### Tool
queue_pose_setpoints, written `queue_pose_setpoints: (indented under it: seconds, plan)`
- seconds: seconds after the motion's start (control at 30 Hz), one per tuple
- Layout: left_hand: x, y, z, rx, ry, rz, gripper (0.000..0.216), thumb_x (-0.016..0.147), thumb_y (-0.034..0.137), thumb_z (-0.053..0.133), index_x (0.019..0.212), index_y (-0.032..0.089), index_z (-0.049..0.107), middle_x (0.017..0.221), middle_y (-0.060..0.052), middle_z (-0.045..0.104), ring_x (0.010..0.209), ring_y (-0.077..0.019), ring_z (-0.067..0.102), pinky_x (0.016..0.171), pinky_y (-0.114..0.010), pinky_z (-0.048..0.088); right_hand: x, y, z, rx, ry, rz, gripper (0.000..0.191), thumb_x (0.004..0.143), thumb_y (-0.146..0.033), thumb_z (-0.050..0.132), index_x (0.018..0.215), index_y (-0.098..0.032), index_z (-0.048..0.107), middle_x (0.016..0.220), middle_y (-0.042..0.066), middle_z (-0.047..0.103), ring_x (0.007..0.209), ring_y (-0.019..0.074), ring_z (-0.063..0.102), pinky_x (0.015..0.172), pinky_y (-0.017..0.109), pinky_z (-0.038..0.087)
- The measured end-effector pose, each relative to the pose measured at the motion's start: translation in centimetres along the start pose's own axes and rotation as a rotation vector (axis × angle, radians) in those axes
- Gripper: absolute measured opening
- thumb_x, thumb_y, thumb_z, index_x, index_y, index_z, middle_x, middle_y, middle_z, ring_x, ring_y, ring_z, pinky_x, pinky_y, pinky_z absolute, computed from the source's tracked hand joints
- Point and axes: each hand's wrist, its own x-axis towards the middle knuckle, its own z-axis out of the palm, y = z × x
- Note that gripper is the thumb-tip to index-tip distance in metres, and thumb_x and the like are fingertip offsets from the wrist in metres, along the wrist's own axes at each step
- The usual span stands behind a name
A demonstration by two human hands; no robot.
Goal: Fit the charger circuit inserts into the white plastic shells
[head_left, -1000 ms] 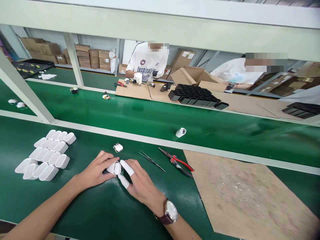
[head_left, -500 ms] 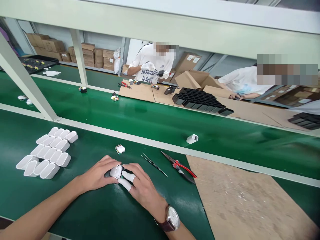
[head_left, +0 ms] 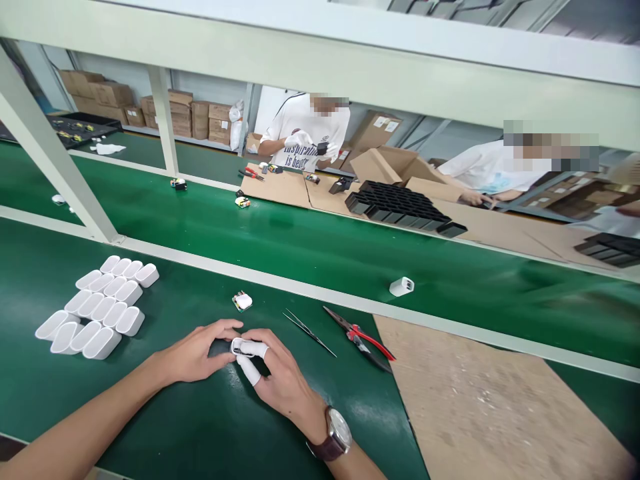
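Both hands meet on the green bench mat around one small white charger shell (head_left: 236, 347). My left hand (head_left: 197, 350) curls round its left side, fingers bent. My right hand (head_left: 273, 377), with white finger cots on thumb and forefinger and a watch on the wrist, pinches its right end. Only a sliver of the shell shows between the fingers. A small circuit board with a white part (head_left: 243, 301) lies just beyond the hands.
Several empty white shells (head_left: 100, 308) lie in rows at left. Tweezers (head_left: 309, 332) and red-handled cutters (head_left: 361, 337) lie right of the hands, by a cardboard sheet (head_left: 500, 407). A white charger (head_left: 401, 287) rides the belt. Two people work across at black trays (head_left: 405, 207).
My hands have closed further over the shell, which now shows less. The white charger on the belt has travelled to the right. The view has shifted slightly.
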Motion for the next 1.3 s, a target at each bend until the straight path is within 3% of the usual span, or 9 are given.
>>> queue_pose_setpoints:
  seconds: [0.07, 0.17, 0.4, 0.47, 0.67, 0.93, 1.07, 1.3]
  plan:
    - [-0.1, 0.1, 0.2, -0.002, -0.014, -0.061, 0.063, 0.099, 0.03, 0.064, 0.155, 0.033, 0.033, 0.137, -0.004, 0.071, 0.126, -0.0255, 0.066, 0.107, -0.043, 0.051, 0.0, 0.0, 0.0, 0.01, -0.039, 0.045, 0.043, 0.1, -0.012, 0.059, 0.14, -0.026, 0.052, 0.125, 0.012, 0.062, 0.111, 0.0255, 0.063, 0.091, 0.045, 0.061]
    - [-0.1, 0.2, 0.3, 0.013, -0.018, -0.108, 0.065, 0.097, 0.028, 0.064, 0.153, 0.034, 0.032, 0.137, -0.002, 0.071, 0.127, -0.0251, 0.066, 0.108, -0.042, 0.049, 0.0, 0.0, 0.0, -0.012, -0.092, 0.042, 0.041, 0.101, -0.013, 0.057, 0.14, -0.025, 0.054, 0.122, 0.012, 0.061, 0.109, 0.0258, 0.061, 0.09, 0.044, 0.06]
    - [0.0, 0.2, 0.4, 0.036, -0.011, -0.12, 0.064, 0.095, 0.029, 0.063, 0.152, 0.033, 0.033, 0.139, -0.001, 0.071, 0.13, -0.024, 0.065, 0.108, -0.039, 0.049, -0.6, 0.3, -0.1, -0.299, -0.13, -0.193, 0.029, 0.095, -0.002, 0.052, 0.119, -0.015, 0.061, 0.128, 0.018, 0.061, 0.118, 0.0335, 0.057, 0.089, 0.05, 0.061]
    - [-0.1, 0.1, 0.5, 0.05, -0.002, -0.109, 0.063, 0.095, 0.029, 0.063, 0.152, 0.033, 0.035, 0.138, -0.001, 0.071, 0.129, -0.0236, 0.066, 0.107, -0.038, 0.05, -0.7, 0.2, -0.2, -0.31, -0.132, -0.175, 0.028, 0.096, -0.002, 0.051, 0.119, -0.015, 0.061, 0.128, 0.018, 0.062, 0.117, 0.0331, 0.058, 0.089, 0.05, 0.062]
    - [-0.2, -0.2, 0.8, 0.097, 0.039, -0.082, 0.063, 0.094, 0.026, 0.064, 0.152, 0.033, 0.038, 0.134, -0.001, 0.074, 0.124, -0.0238, 0.069, 0.101, -0.038, 0.056, -0.5, 0.0, -0.1, -0.205, -0.084, -0.081, 0.044, 0.101, -0.01, 0.055, 0.144, -0.018, 0.05, 0.126, 0.014, 0.066, 0.111, 0.0279, 0.063, 0.089, 0.045, 0.062]
    - [-0.1, 0.2, 0.8, 0.107, 0.059, -0.073, 0.059, 0.093, 0.025, 0.064, 0.148, 0.03, 0.042, 0.132, -0.001, 0.075, 0.12, -0.0228, 0.071, 0.1, -0.036, 0.057, -0.4, -0.1, -0.1, -0.158, -0.009, -0.063, 0.038, 0.101, -0.012, 0.057, 0.138, -0.02, 0.054, 0.123, 0.013, 0.068, 0.108, 0.0266, 0.067, 0.088, 0.044, 0.062]
    - [0.0, 0.2, 0.9, 0.114, 0.064, -0.073, 0.058, 0.094, 0.026, 0.064, 0.147, 0.03, 0.042, 0.131, -0.001, 0.075, 0.121, -0.0229, 0.071, 0.102, -0.038, 0.057, -0.6, -0.1, -0.1, -0.222, -0.065, -0.073, 0.032, 0.103, -0.013, 0.056, 0.135, -0.02, 0.057, 0.124, 0.013, 0.069, 0.11, 0.0276, 0.069, 0.091, 0.047, 0.062]
    - [-0.3, -0.2, 1.0, 0.169, 0.079, -0.026, 0.056, 0.095, 0.025, 0.067, 0.146, 0.033, 0.045, 0.133, -0.002, 0.072, 0.122, -0.0229, 0.07, 0.101, -0.038, 0.059, -0.5, 1.3, -1.5, -0.267, 0.08, -0.039, 0.038, 0.104, -0.026, 0.062, 0.141, -0.022, 0.052, 0.12, 0.013, 0.072, 0.108, 0.0263, 0.071, 0.091, 0.044, 0.062]
